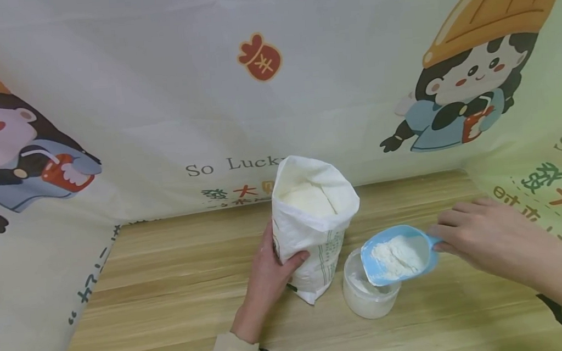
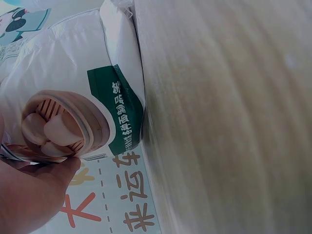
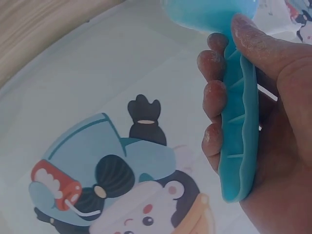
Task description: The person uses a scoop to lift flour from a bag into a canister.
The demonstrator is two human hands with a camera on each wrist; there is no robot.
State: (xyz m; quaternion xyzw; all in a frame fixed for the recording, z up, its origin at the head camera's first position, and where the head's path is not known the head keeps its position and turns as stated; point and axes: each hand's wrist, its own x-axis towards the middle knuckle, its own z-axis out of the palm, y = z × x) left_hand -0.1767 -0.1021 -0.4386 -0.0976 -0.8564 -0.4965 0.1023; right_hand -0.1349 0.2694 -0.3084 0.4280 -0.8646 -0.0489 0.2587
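In the head view a white bag of flour (image 1: 311, 250) stands upright with its top open and white powder showing inside. My left hand (image 1: 271, 270) grips the bag low on its left side; its printed front with a steamer of buns (image 2: 68, 126) faces the left wrist view. A blue scoop (image 1: 398, 254) heaped with flour is held by its handle in my right hand (image 1: 486, 236). The right wrist view shows the fingers curled round that ribbed handle (image 3: 239, 126). Under the scoop stands a clear round tub (image 1: 372, 300) with white powder in it, partly hidden by the scoop.
The bag and tub stand on a wood-grain tabletop (image 1: 171, 294). Behind and at both sides hangs a pale printed cloth (image 1: 166, 96) with cartoon figures and lettering. A dark band (image 1: 555, 311) is on the right wrist.
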